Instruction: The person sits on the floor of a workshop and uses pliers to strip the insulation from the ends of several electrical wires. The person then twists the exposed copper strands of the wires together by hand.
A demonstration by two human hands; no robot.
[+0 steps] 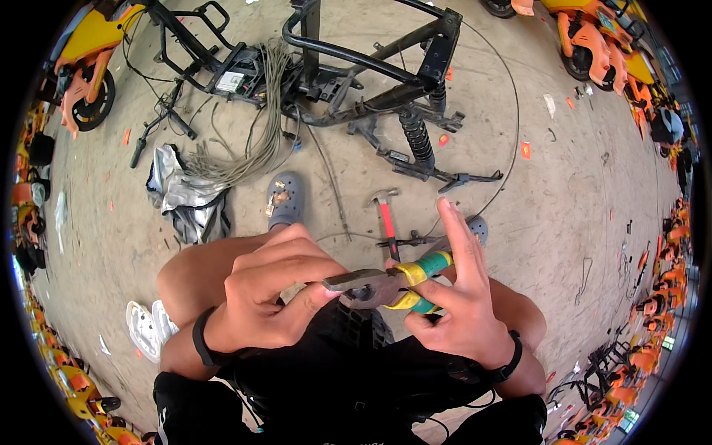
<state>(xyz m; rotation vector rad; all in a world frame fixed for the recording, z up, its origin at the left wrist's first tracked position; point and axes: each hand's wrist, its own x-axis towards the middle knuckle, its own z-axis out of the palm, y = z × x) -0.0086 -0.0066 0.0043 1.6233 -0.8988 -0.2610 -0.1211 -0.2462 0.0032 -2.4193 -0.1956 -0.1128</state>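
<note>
In front of my lap, a pair of pliers [380, 288] with rusty jaws and green-and-yellow handles lies across the space between my hands. My right hand [461, 304] holds it by the handles, the thumb and some fingers around them and other fingers stretched out upward. The jaws point left and stand apart, with a small dark piece visible between them. My left hand [271, 285] is closed in a pinch right at the jaw tip; what its thumb and forefinger grip is too small to make out.
A hammer [386, 221] with a red-and-black handle lies on the floor between my feet. Ahead stands a black vehicle frame [371, 96] with a coil spring [419, 141]. A bundle of grey cable [259, 148] and a silver cloth [185, 193] lie ahead left. Orange-and-yellow scooters [89, 81] line the sides.
</note>
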